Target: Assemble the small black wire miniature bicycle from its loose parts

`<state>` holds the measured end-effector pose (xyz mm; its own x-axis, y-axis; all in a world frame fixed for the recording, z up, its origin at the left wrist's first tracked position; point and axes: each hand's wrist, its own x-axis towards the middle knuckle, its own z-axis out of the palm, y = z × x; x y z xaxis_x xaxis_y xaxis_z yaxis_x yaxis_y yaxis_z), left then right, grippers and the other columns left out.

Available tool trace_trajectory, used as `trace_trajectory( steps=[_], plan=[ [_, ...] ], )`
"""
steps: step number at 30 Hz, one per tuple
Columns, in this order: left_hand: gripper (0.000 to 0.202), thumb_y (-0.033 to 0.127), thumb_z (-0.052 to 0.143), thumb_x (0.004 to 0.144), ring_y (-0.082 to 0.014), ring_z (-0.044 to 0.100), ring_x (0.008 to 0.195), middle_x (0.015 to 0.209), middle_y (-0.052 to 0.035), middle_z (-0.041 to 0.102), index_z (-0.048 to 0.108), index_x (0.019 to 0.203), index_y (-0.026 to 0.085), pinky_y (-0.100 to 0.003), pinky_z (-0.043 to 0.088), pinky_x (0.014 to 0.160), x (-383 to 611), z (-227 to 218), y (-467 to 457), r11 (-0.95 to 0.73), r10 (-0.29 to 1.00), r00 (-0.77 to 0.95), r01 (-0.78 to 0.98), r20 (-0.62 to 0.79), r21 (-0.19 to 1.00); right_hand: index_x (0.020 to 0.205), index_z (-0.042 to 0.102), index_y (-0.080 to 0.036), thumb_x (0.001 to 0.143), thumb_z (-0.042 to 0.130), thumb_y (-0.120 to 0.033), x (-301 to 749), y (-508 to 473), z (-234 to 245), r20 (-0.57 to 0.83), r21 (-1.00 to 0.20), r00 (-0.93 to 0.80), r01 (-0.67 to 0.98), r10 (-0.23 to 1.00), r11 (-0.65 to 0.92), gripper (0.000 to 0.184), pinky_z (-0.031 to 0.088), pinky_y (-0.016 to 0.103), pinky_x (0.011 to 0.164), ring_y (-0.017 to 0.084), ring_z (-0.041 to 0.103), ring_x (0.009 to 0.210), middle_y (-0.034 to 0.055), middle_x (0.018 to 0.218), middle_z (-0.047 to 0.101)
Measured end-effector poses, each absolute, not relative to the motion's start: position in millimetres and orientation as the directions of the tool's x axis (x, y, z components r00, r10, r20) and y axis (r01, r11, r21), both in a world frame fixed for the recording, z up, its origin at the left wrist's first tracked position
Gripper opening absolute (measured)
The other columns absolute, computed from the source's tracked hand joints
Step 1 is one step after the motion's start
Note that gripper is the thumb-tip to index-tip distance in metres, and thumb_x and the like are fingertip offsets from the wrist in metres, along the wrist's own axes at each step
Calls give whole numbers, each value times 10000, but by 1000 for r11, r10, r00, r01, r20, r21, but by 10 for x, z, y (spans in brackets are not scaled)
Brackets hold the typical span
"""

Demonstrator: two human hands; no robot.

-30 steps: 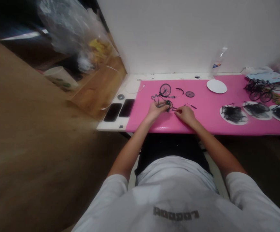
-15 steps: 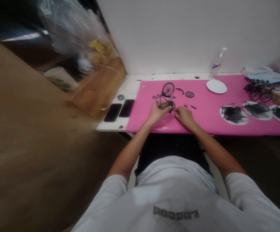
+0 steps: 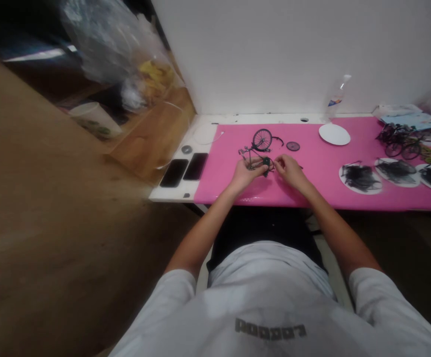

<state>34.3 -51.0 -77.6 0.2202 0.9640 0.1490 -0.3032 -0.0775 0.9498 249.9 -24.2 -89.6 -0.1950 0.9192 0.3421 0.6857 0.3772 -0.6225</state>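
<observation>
While we sit at the worktop (image 3: 238,119), we use the pink mat (image 3: 312,191) as our landmark. Just off its left edge lie two dark phones (image 3: 184,168), side by side. Near the middle of the pink mat, our left hand (image 3: 245,173) is closed around the small bike frame (image 3: 255,157), holding it up off the mat. One wheel (image 3: 262,139) sticks out at the far end of the frame. Our right hand (image 3: 291,168) is just to the right, with its fingertips pinched together close to the frame. We cannot tell if a tiny part sits between them.

Past the frame, toward the back of the pink mat, lie a curved black piece (image 3: 278,139) and a small dark disc (image 3: 293,146). Farther right sits a white plate (image 3: 334,134). Near the right end of the pink mat, three plates hold heaps of black parts (image 3: 360,176), and finished little bikes (image 3: 399,140) stand behind them.

We think a tiny part could slip from the pinch and roll off the front edge of the pink mat, because our hands are close to it. Pushing too hard could bend the thin frame.

The spot where the fingers meet the frame is too small and blurry to make out. The right end of the pink mat is cut off by the picture edge.
</observation>
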Motion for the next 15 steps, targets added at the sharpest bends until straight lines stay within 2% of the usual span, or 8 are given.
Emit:
trace_trajectory(
  steps=[3,6,10,15],
  plan=[
    [626,427,1043,700,-292,854,1065,1189,-174,858,815,1193,116,-466,670,1069,352,-765,-518,-77,965,216,-313,150,946,1017,635,-243,1069,594,-357,2508,-304,-743,538,-621,-166,585,826,522,132,551,412,876,249,644,915,81,1011,700],
    [595,397,1041,707,-283,855,1049,1160,-164,863,818,1185,122,-441,680,1029,369,-787,-512,-59,964,226,-330,140,942,1062,624,-259,1104,577,-379,2451,-420,-591,653,-571,-184,518,735,637,136,573,439,897,258,646,947,80,1035,680],
    [559,364,1049,681,-236,846,927,1075,-129,868,827,1134,124,-370,691,905,397,-804,-524,-30,971,217,-311,101,950,1059,621,-271,1113,575,-366,2358,-496,-547,725,-437,-286,512,627,739,119,569,518,968,307,643,1043,99,1055,692],
    [525,350,1046,677,-183,805,801,988,-95,859,831,1097,120,-330,674,822,412,-754,-564,-63,965,225,-304,136,951,1058,636,-264,1125,556,-339,2329,-447,-647,771,-309,-341,538,537,784,129,528,577,1021,332,656,1067,112,1068,721]
  ],
)
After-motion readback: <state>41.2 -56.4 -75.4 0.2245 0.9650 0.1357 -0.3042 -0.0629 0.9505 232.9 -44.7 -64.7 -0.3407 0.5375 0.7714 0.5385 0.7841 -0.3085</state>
